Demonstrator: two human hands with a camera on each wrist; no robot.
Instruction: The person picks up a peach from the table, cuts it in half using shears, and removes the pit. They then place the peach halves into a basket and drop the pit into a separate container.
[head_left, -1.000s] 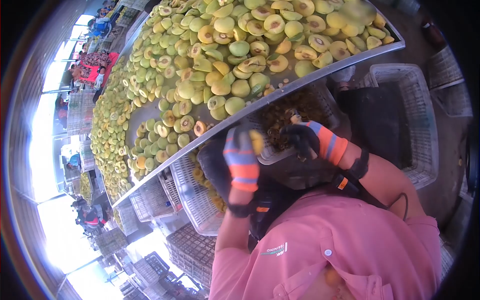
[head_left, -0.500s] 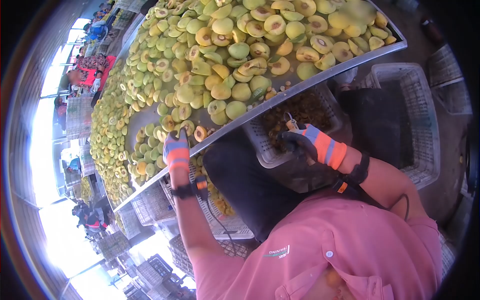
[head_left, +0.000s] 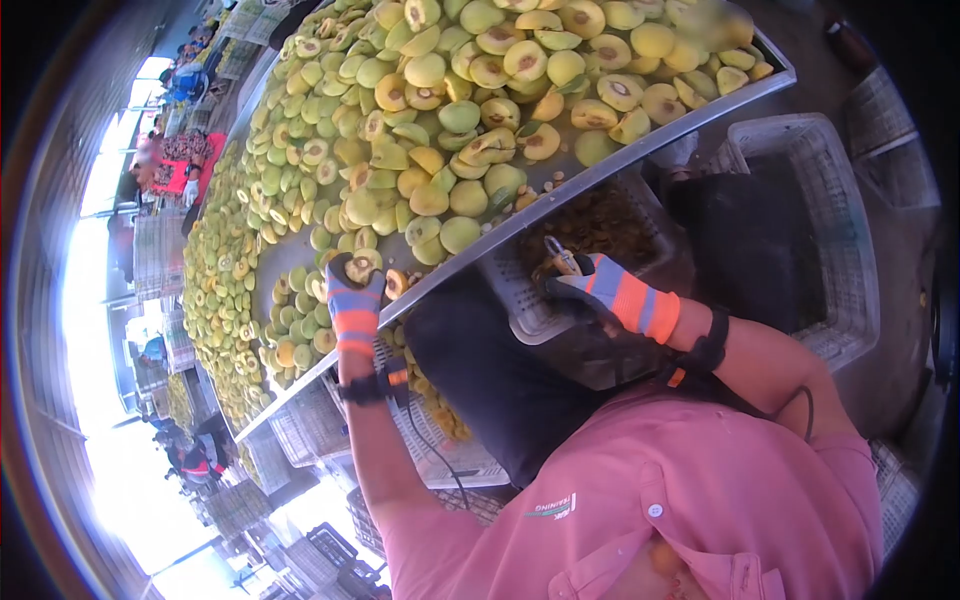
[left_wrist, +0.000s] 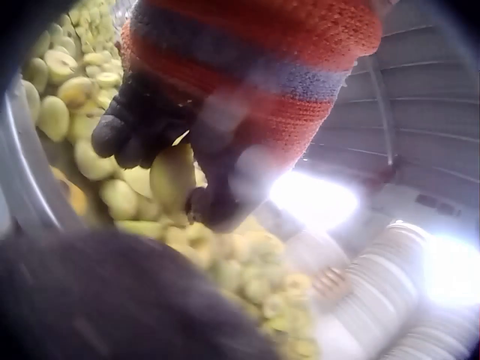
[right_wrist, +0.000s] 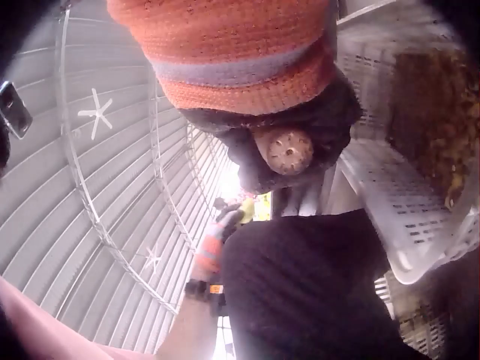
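In the head view my gloved left hand [head_left: 354,292] is at the near edge of the metal table, pinching a peach half [head_left: 359,266] with its cut side showing. The left wrist view has the same yellow-green peach half [left_wrist: 172,180] between dark-coated thumb and fingers. Lower right of it, above a crate of brown scraps, my gloved right hand [head_left: 608,290] grips a pitting tool [head_left: 563,258] with a looped metal tip. The round end of its wooden handle [right_wrist: 290,151] pokes out of the fist in the right wrist view.
Yellow-green peach halves [head_left: 430,195] cover much of the table, whose raised metal rim [head_left: 560,195] runs diagonally before me. Beneath it stands a white crate [head_left: 533,325] of brown scraps, and another white crate [head_left: 855,250] is at right. Other people work at far left.
My left hand has left the spot near the right hand, where it held a yellow piece, and reached left to the table, where it now holds a peach half. The right hand keeps the tool.
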